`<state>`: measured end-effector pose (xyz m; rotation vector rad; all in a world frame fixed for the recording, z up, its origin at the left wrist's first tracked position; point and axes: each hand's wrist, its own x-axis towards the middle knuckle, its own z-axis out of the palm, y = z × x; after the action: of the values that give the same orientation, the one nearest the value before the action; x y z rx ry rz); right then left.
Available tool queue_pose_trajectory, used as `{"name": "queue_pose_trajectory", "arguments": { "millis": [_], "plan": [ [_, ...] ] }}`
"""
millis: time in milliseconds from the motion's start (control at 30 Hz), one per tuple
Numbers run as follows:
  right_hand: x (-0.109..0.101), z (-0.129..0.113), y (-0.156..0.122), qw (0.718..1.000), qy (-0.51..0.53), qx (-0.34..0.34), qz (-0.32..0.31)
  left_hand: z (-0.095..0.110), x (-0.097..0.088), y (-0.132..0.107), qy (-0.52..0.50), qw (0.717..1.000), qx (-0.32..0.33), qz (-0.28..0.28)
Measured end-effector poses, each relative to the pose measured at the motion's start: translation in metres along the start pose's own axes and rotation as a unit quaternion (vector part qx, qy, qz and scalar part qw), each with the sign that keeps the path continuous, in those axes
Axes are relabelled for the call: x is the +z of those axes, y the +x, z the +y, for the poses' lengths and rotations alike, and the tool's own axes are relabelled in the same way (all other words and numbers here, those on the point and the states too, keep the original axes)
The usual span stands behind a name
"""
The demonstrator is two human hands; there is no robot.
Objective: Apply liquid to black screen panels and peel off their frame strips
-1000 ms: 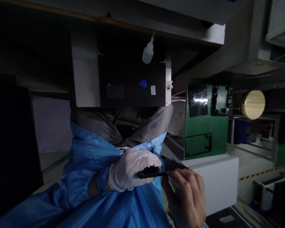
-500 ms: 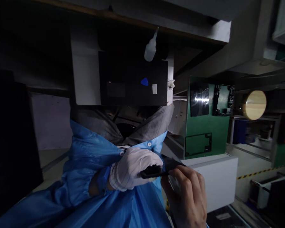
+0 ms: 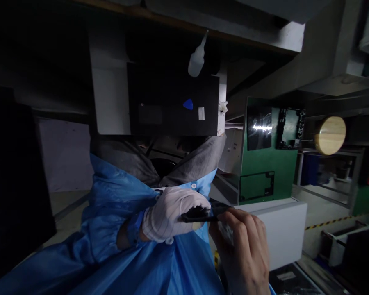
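Observation:
My left hand (image 3: 172, 215), in a white glove, is closed around one end of a thin dark flat part (image 3: 203, 213), seen nearly edge-on. My bare right hand (image 3: 242, 250) pinches the part's other end with its fingers curled. Both hands meet low in the middle of the view, above my blue smock (image 3: 117, 229). What the part is I cannot make out in the dim light.
A black mat (image 3: 166, 106) carries a blue pick (image 3: 188, 104), a white label and a white squeeze bottle (image 3: 197, 61). A green board (image 3: 264, 164) with dark phone parts stands at right, beside a white box (image 3: 283, 233) and a round wooden disc (image 3: 329, 135).
The dark part has tilted flatter, almost edge-on. My right fingers have shifted slightly along it; my left hand stays put.

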<state>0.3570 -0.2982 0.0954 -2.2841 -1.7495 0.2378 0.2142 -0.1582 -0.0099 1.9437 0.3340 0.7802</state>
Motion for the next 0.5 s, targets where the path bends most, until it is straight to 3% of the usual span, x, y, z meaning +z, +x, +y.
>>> {"name": "queue_pose_trajectory", "arguments": {
  "millis": [133, 500],
  "plan": [
    [-0.003, 0.001, 0.009, 0.999, -0.018, -0.02, -0.021, -0.002, 0.001, -0.001, 0.01, 1.0, -0.01, 0.004],
    [-0.002, -0.001, 0.023, 0.997, -0.047, -0.063, -0.008, -0.005, 0.004, 0.0, 0.035, 0.998, -0.015, 0.047]
  ]
}}
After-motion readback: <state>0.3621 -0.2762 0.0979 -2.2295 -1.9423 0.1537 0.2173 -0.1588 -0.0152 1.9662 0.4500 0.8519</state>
